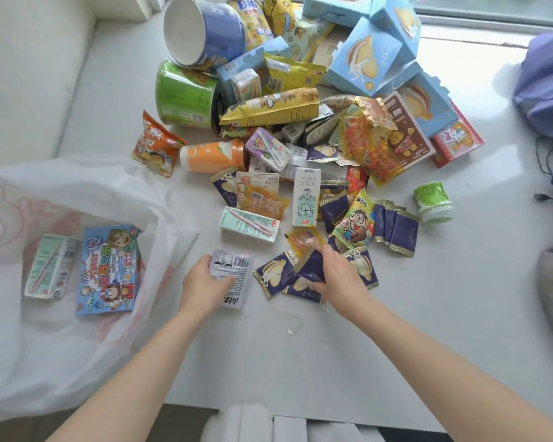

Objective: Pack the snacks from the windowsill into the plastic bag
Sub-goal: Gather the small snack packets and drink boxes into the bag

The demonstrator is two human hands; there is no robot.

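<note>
A loose heap of snacks (300, 122) covers the white windowsill (428, 314) from the top centre to mid-frame: tubs, pale blue boxes, yellow bags, small milk cartons and dark purple sachets. The translucent white plastic bag (77, 362) lies open at the lower left, holding a mint carton (50, 266) and a blue cartoon packet (109, 269), both flat.

We log: white windowsill (300, 362); translucent white plastic bag (61, 362), faint pink print; navy-gold sachets (396, 231); pale-blue boxes (364, 59).

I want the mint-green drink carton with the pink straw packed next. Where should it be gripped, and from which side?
Probably from above, pinching the two long sides of the drink carton. It lies flat on the windowsill with its straw face up, and its near long side is clear. Snack packets crowd the far side, so fingers must slip in there.
</note>
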